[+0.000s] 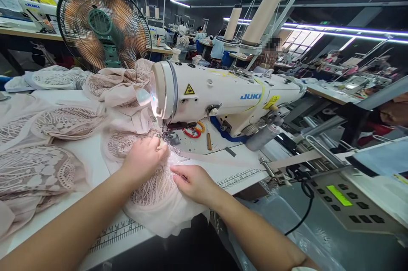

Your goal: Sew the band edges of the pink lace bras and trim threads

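Note:
Pale pink lace fabric with a sheer mesh border (pixel 156 194) lies under the needle end of a white JUKI sewing machine (pixel 197 88). My left hand (pixel 145 158) is closed, its fingers bunched on the lace close to the needle. Lower and to the right, my right hand (pixel 194 184) pinches the edge of the same lace fabric between thumb and fingers. A pale flat band (pixel 219 159) runs from the right across the table towards the needle area. The needle tip and the seam are partly hidden by my left hand.
Piles of lace pieces (pixel 66 122) cover the table's left side. A large fan (pixel 102 24) stands behind them. Red-handled snippers (pixel 191 133) and a wooden-handled awl (pixel 209 140) lie beneath the machine arm. A control panel (pixel 339 196) is at right. People sit at machines farther back.

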A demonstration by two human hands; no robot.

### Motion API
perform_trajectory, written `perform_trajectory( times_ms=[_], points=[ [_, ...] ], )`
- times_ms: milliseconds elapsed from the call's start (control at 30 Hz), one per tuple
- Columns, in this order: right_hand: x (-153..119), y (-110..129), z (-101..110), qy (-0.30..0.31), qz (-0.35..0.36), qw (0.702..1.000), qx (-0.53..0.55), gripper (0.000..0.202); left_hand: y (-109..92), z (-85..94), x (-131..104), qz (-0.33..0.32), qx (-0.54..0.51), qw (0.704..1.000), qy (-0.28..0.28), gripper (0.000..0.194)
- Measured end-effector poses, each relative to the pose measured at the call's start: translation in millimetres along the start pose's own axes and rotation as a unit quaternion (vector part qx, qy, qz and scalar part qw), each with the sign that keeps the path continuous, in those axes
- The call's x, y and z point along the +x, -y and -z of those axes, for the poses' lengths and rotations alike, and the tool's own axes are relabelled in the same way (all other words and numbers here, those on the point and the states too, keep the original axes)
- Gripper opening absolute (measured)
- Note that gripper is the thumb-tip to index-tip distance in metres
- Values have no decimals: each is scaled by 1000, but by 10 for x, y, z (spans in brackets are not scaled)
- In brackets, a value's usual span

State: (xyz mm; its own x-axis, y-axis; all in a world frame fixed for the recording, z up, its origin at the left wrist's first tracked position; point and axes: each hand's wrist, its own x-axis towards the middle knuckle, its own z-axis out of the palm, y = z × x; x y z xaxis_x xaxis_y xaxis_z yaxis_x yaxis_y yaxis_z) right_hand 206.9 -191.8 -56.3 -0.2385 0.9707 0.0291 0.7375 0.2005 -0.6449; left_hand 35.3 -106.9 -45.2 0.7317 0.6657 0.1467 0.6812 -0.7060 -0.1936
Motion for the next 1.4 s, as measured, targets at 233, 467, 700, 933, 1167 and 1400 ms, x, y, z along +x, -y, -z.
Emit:
perform_trajectory(
  times_ms=[233, 467, 700, 933, 1167, 1400],
  points=[
    [-9, 12, 56, 15, -9, 1000, 9, 21, -9, -20, -50, -79, 2, 997, 3, 23],
    [-25, -10, 101, 35, -44, 998, -24, 34, -66, -119, -57, -77, -43, 995, 35, 31],
    [48, 6, 122, 68, -41, 994, -77, 17, -171, -64, -57, -5, -126, 990, 56, 37],
    [132, 47, 133, 90, -44, 979, -177, 23, -252, -34, 11, 45, -102, 990, 83, 40],
    [166, 91, 201, 112, -49, 967, -225, 26, -272, -130, 27, 64, -37, 997, 32, 46],
    [232, 59, 225, 100, -49, 973, -202, 18, -251, -103, 75, 96, -71, 992, 34, 42]
  ],
)
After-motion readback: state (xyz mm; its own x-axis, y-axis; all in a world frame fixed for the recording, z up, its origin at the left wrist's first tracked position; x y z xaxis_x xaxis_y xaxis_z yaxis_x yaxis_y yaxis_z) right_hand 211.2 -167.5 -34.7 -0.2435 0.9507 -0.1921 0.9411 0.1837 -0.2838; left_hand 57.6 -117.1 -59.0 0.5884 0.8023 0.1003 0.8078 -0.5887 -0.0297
